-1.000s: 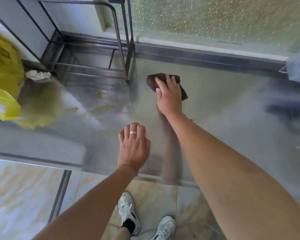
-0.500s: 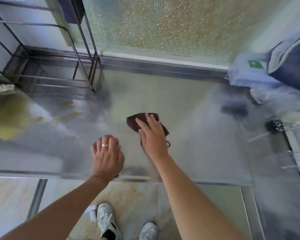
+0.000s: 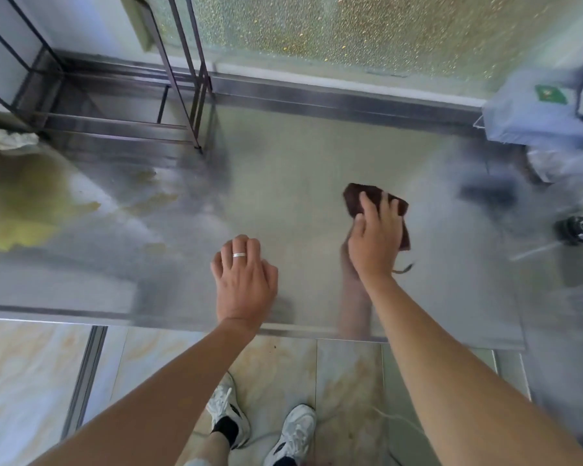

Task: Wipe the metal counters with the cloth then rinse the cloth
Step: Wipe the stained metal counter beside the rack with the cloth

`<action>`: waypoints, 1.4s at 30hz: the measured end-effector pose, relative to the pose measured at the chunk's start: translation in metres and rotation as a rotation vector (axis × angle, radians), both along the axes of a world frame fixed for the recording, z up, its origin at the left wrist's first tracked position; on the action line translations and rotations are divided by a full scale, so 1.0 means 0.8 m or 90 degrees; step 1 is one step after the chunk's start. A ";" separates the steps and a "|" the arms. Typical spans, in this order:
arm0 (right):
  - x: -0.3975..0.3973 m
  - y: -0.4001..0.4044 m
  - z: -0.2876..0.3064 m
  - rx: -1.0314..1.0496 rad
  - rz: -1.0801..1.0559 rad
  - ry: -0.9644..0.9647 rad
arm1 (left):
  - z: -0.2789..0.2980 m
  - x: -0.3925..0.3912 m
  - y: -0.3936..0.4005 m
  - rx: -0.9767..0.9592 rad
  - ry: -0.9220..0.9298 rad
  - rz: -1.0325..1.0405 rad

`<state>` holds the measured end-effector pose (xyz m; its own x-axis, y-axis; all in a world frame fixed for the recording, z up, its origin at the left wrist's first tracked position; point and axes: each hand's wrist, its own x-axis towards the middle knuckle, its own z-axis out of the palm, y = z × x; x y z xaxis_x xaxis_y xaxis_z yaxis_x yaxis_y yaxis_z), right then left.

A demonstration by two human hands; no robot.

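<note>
— What is your right hand doing?

— My right hand lies palm-down on the brown cloth, fingers spread across its top and pressing it flat against the counter. That grip is a press more than a clamp: I cannot tell whether any finger curls under the fabric. The cloth sits right of the counter's middle, its far edge showing past my fingertips and a thin loose strand trailing out beside my wrist.

— And the left?

— My left hand rests open near the counter's front edge, palm down, fingers together and holding nothing. There is a silver ring on one finger. It sits apart from the cloth, to its left.

— What lies around them?

— The metal surface is shiny and streaked, with yellowish reflections on the left side. A dark wire rack stands on the far left corner, and a crumpled white scrap lies beside its base. Behind the counter runs a raised metal lip under a pebbled glass pane. At the far right sits a pale blue package with a green label, and nearer me a small dark object, too blurred to name.

— Below?

— Marbled floor tiles, and my white sneakers close to the counter's front.
</note>
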<state>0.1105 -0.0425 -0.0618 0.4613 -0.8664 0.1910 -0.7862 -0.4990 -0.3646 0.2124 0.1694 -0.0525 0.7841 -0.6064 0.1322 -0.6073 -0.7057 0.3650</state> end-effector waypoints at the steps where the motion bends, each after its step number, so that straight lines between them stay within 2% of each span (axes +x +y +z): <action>1: 0.022 0.029 0.000 -0.001 0.053 -0.009 | 0.000 0.001 0.001 -0.002 0.004 -0.004; 5: 0.092 0.137 0.000 0.027 0.232 -0.040 | 0.002 0.004 0.010 -0.096 0.087 0.006; 8: 0.099 0.177 0.000 0.069 0.311 -0.041 | 0.008 0.006 0.034 -0.162 0.142 0.059; 13: 0.046 0.157 0.000 0.076 0.387 -0.058 | 0.007 -0.007 0.041 -0.084 0.053 -0.124; 21: -0.087 0.060 0.002 0.051 0.248 -0.028 | 0.008 -0.055 -0.025 0.001 0.037 -0.169; 24: -0.138 0.019 0.003 0.056 0.189 -0.015 | 0.003 -0.083 -0.052 0.045 0.040 -0.142; 30: -0.236 -0.053 0.004 0.043 0.098 0.034 | -0.001 -0.096 -0.057 0.030 -0.005 -0.107; 36: -0.181 0.000 0.006 0.051 -0.181 0.001 | 0.000 -0.099 -0.058 0.015 -0.020 -0.094; 42: -0.173 0.015 -0.002 0.037 -0.160 0.021 | 0.000 -0.100 -0.060 -0.006 -0.018 -0.081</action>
<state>-0.0278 -0.0304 -0.0632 0.2352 -0.9637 0.1266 -0.8948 -0.2655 -0.3590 0.1320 0.1215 -0.0529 0.6971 -0.6990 0.1597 -0.7017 -0.6192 0.3525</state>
